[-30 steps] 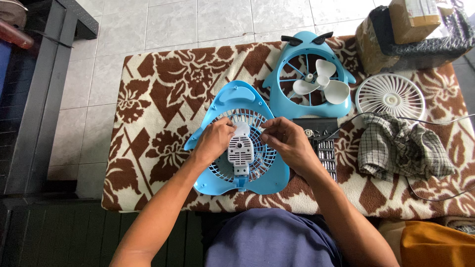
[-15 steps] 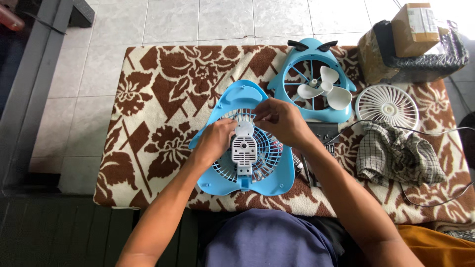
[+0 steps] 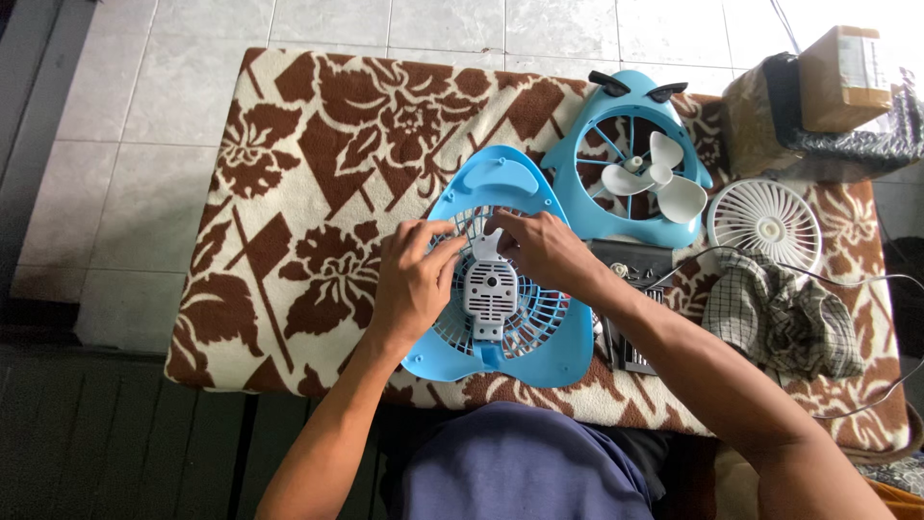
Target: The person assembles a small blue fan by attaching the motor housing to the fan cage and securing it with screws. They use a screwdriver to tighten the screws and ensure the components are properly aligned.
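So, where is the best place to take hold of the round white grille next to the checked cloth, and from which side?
Probably by its outer rim, from above. The white grille lies flat on the patterned cloth, its thin ribs look weak, and the checked cloth crowds its near edge, so the far or right rim seems freer.

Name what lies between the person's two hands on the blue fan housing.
In the head view, the grey motor cover on the blue fan housing lies between the left hand and the right hand.
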